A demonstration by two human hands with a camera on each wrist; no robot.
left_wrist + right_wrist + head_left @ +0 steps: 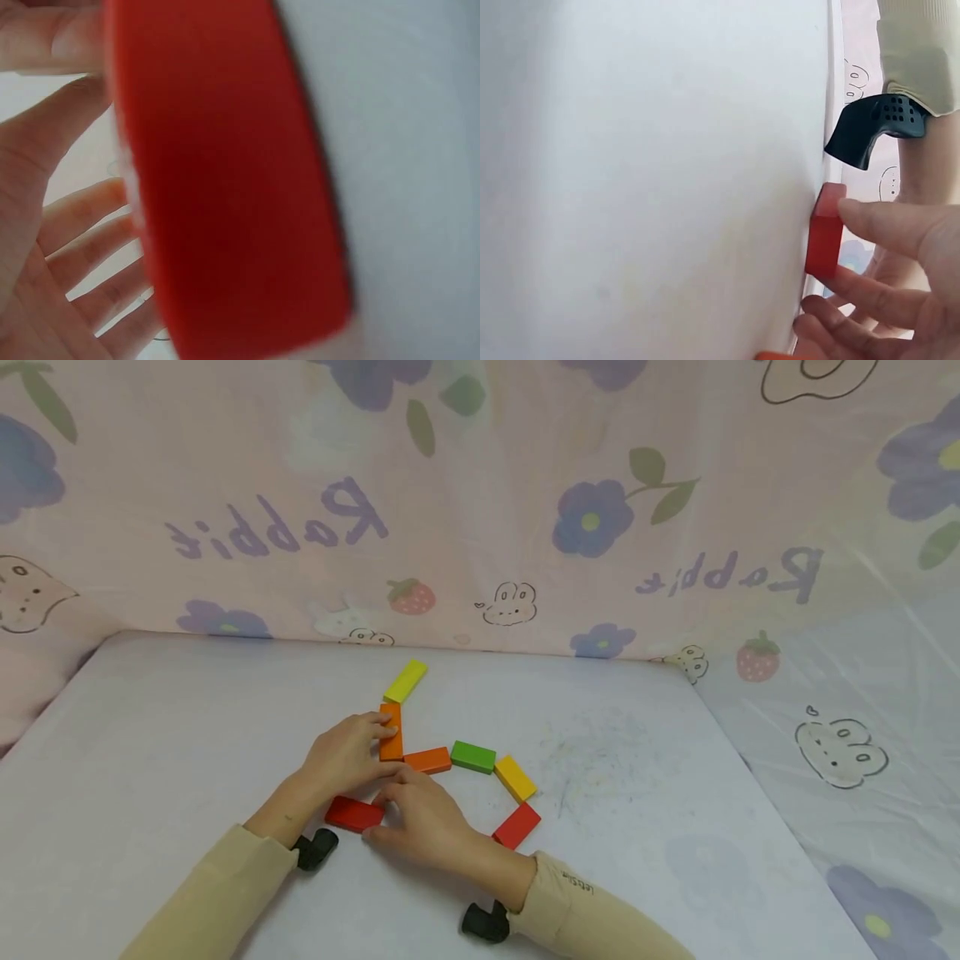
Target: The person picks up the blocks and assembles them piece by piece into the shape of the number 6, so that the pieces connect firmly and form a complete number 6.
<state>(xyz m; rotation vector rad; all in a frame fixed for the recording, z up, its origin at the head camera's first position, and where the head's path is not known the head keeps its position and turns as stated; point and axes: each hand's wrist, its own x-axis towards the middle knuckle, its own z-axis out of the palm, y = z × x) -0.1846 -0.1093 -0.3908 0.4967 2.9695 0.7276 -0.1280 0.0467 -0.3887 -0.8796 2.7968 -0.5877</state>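
My right hand (pixel 427 818) pinches one end of a red block (pixel 354 814) between thumb and fingers; this grip shows clearly on the red block (pixel 826 236) in the right wrist view. In the head view, my left hand (pixel 348 756) rests its fingertips on an orange block (pixel 391 743), with its thumb reaching toward my right fingers. Seen from the left wrist, the red block (pixel 225 180) fills the middle, and the left fingers (pixel 90 251) behind it are spread and fairly straight.
A yellow block (pixel 406 681) lies beyond the orange one. Curving to the right are another orange block (pixel 427 761), a green block (pixel 473 757), a deeper yellow block (pixel 516 778) and a second red block (pixel 517 825). A patterned cloth (pixel 465 527) hangs behind the white table (pixel 187 718).
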